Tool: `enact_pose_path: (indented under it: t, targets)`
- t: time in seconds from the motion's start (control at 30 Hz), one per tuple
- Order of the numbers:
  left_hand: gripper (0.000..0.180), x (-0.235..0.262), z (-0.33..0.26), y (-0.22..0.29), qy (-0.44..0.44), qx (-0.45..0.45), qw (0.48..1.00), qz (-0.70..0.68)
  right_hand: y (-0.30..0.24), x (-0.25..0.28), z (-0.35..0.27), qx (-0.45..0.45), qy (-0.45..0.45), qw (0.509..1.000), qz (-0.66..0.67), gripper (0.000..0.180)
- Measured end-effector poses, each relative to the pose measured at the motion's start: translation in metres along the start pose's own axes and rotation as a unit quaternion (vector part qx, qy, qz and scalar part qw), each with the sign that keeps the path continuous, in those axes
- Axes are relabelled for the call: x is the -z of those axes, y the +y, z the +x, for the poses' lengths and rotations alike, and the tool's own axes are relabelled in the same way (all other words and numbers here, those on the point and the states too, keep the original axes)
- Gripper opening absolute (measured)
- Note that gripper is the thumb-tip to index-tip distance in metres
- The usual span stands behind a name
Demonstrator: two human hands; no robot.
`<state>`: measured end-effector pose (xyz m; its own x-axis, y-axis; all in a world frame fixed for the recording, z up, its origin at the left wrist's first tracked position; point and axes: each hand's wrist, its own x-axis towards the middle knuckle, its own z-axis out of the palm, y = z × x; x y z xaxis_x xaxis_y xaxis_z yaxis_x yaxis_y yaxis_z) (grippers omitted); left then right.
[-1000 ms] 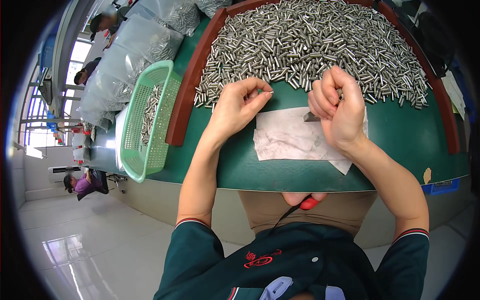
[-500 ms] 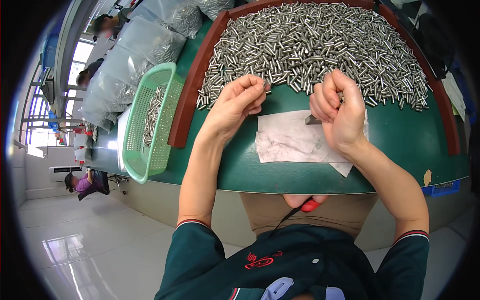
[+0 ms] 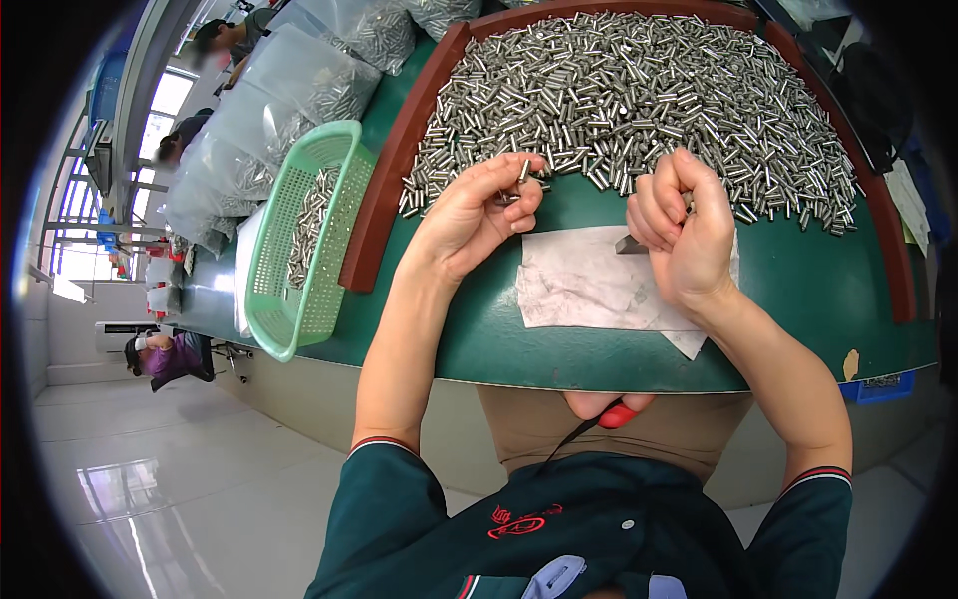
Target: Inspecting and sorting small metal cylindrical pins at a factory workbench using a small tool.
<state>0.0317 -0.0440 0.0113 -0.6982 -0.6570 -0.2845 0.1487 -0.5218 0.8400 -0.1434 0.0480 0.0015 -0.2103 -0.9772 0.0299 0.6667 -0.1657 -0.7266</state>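
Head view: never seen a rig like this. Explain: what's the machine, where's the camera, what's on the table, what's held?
There's no robot: these are a person's bare hands. A wide fisheye camera on the person's head looks down, so straight edges bend.

On the green tabletop lies a big heap of small silver metal cylinders inside a red-brown raised border. A crumpled whitish cloth lies nearer the person; left of the border is a pale-green perforated plastic basket with more cylinders.

The left hand pinches one cylinder upright. The right hand is curled; a flat grey piece shows beside its fingers, but I can't tell whether its grip includes that.
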Motion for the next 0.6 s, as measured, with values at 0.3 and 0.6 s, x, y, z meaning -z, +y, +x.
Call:
enact_pose_path:
  t: [0.3,0.6]
  targets:
    - [0.016,-0.001,0.005,-0.01,0.173,-0.171,0.867,0.434,0.001,0.002,0.001,0.0,-0.001,1.0,0.001,0.035]
    - [0.006,-0.001,0.008,-0.022,0.18,-0.266,0.648,0.691,0.002,0.002,0.0,0.0,-0.009,1.0,0.003,0.035]
